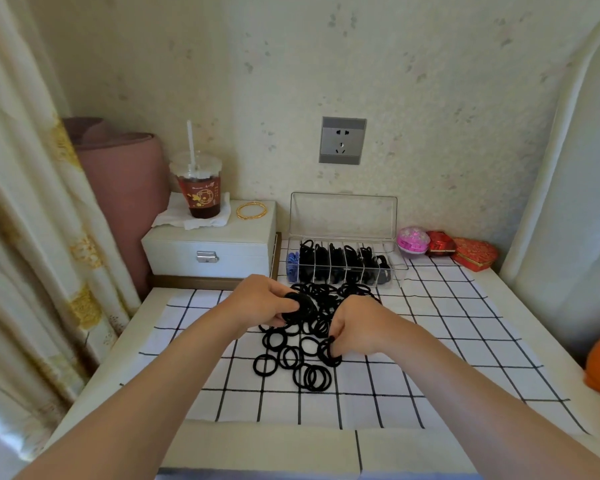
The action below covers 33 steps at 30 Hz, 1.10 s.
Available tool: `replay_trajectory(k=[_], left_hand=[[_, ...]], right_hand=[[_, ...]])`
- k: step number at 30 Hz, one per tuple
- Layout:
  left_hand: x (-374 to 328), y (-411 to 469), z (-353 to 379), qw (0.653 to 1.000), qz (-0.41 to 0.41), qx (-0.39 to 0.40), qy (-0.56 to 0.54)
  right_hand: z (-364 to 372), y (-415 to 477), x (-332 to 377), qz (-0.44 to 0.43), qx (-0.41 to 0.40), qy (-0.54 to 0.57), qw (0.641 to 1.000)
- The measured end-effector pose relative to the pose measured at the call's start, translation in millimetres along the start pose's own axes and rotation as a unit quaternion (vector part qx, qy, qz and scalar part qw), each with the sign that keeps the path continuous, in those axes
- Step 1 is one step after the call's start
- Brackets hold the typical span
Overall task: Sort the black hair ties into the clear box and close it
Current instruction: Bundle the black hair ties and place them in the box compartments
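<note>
Dozens of loose ties [303, 358] lie piled on the checked cloth [430, 344], just in front of the box [397, 271]. The box is open, with its lid [343, 216] standing up against the wall. Dividers split it into slots. The leftmost slot has something blue [292, 266] in it, and the others hold black ties packed on edge. Over the pile's far end the left hand [258, 301] grips a fat bundle [300, 306] of ties. At the near side the right hand [357, 327] has its fingers curled, pinching a single tie [328, 353]. Left of the box is a white case [208, 252] with a cup [200, 188] of dark drink and gold bangles [252, 210] on top. On the right are a pink case [413, 239] and two red boxes [475, 253].
</note>
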State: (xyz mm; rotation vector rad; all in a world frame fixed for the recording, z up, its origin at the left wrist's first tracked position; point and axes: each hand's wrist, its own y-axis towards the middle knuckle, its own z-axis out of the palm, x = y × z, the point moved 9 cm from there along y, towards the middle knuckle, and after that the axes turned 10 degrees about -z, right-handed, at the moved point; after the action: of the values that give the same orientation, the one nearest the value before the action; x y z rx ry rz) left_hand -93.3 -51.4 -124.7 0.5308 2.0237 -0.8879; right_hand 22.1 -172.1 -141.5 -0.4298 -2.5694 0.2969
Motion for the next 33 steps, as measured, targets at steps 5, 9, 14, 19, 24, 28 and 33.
replay_trajectory(k=[5,9,14,19,24,28,33], left_hand=[[-4,1,5,1.0,0.008,-0.002,0.014],[-5,3,7,1.0,0.012,-0.005,0.014],[-5,6,17,1.0,0.003,0.006,0.002],[-15,3,41,0.989,-0.007,0.109,-0.103],[-20,2,53,0.976,-0.02,0.157,-0.15],[-22,-3,64,0.958,-0.035,0.212,-0.188],[-20,4,61,0.976,-0.007,0.161,-0.145]], right_hand=[[5,2,4,-0.019,0.011,0.006,1.0],[-3,-2,0,-0.019,0.011,0.061,0.998],[-42,-14,1,-0.04,-0.102,0.319,0.941],[-46,-14,2,-0.039,-0.147,0.397,0.905],[-52,-12,-7,-0.006,-0.203,0.339,0.919],[-53,-10,-13,0.012,-0.225,0.265,0.937],[-54,-9,-11,-0.005,-0.236,0.255,0.938]])
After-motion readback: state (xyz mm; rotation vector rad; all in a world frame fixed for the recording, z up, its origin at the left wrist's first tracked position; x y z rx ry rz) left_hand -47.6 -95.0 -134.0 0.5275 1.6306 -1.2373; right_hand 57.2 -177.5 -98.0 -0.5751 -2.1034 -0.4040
